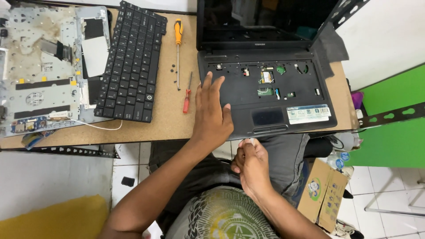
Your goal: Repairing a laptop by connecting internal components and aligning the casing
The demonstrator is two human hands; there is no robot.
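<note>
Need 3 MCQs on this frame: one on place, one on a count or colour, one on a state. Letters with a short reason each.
1. Where does the detached black keyboard lie?
A. Left of the two screwdrivers
B. On the open black laptop
C. On the floor

2. How many screwdrivers lie on the brown particle-board table?
A. One
B. Two
C. Four

3. What state is the laptop's keyboard bay in?
A. Keyboard fitted
B. Covered by a cloth
C. Open, with circuit parts showing

Answers:
1 A: the keyboard lies on the table, left of the orange-handled screwdriver and the small red-handled screwdriver.
2 B: only those two are on the table.
3 C: the bay is bare, and the left hand rests on the laptop's left side, while the right hand is below the front edge.
</note>
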